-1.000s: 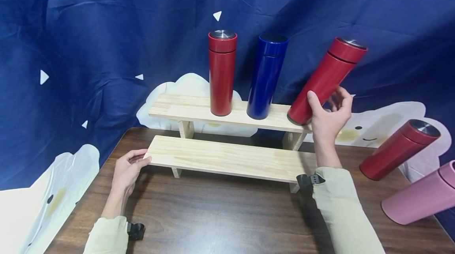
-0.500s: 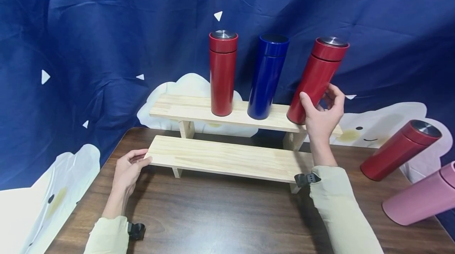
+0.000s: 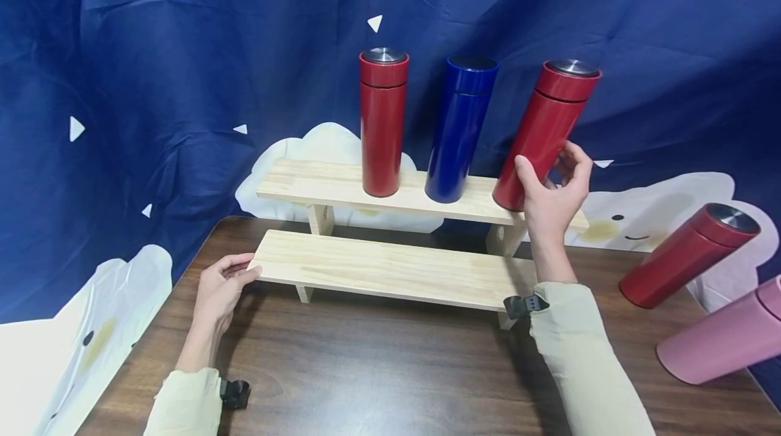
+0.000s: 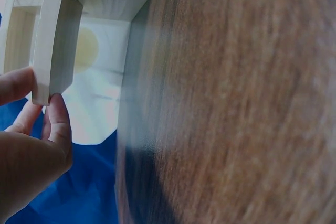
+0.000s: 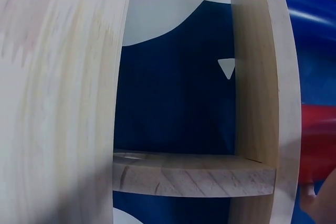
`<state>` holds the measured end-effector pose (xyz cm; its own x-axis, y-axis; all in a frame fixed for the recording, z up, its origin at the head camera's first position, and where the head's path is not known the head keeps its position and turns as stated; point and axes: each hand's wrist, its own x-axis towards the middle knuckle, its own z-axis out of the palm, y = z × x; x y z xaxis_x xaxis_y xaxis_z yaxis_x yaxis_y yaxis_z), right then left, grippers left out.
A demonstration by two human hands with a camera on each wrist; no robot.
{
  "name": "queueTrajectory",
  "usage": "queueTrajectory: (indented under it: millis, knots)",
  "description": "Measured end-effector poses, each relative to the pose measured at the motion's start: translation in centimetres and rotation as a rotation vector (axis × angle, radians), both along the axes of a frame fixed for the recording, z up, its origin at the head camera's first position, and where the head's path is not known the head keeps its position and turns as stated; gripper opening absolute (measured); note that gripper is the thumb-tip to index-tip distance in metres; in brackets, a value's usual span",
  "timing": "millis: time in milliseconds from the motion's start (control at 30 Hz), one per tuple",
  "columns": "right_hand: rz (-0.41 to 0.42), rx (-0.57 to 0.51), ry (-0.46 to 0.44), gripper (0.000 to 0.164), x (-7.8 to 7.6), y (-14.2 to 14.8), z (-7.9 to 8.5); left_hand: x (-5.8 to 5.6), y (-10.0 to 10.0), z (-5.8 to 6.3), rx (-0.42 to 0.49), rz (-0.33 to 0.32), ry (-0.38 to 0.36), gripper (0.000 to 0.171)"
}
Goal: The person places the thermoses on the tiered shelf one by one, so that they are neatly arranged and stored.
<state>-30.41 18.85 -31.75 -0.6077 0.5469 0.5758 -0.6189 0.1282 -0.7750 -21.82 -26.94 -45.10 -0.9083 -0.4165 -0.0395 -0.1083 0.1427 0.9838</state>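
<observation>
My right hand [image 3: 555, 202] grips the lower part of a red thermos flask [image 3: 543, 134] with a steel-topped lid. The flask's base is at the right part of the upper wooden shelf [image 3: 317, 182]. Left of it on that shelf stand a blue flask [image 3: 460, 137] and another red flask [image 3: 382, 131]. My left hand [image 3: 216, 293] pinches the left end of the lower wooden shelf [image 3: 378, 266], its thumb on top. The left wrist view shows the fingers on the board's end [image 4: 42, 72]. In the right wrist view, only part of the red flask [image 5: 317, 140] shows.
At the right of the brown table [image 3: 396, 368] stand a third red flask [image 3: 683, 256] and a pink flask [image 3: 726, 338], cut off by the frame edge. A dark blue curtain [image 3: 244, 36] with white cloud shapes hangs behind the shelves.
My right hand has brought the red flask left and from a strong tilt to nearly upright; over the last half second it has hardly moved. The left hand stays on the lower shelf.
</observation>
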Motion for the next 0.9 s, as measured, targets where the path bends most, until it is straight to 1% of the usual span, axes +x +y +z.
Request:
queueTrajectory:
  millis: [133,233,333,533,767,900]
  knots:
    - [-0.001,-0.016,0.008,0.061,-0.9,0.6,-0.8,0.0,0.0,0.1,0.0,-0.002,-0.001,0.039]
    - [-0.002,-0.017,0.007,0.062,-1.4,0.9,-1.2,0.0,0.1,0.2,0.001,-0.002,-0.002,0.039]
    - [0.002,-0.012,0.006,0.062,-1.3,0.8,-1.1,0.0,0.0,0.1,0.001,0.001,-0.004,0.039]
    - [0.016,-0.013,0.015,0.061,-0.5,0.2,-0.5,0.1,0.0,0.0,-0.005,-0.004,-0.006,0.04]
    - [0.013,-0.022,0.011,0.064,-1.7,1.1,-1.2,0.2,0.0,0.0,-0.027,-0.009,-0.008,0.042]
    - [0.013,-0.039,0.015,0.065,-1.9,1.6,-1.4,0.2,0.0,0.0,-0.024,-0.012,0.001,0.042]
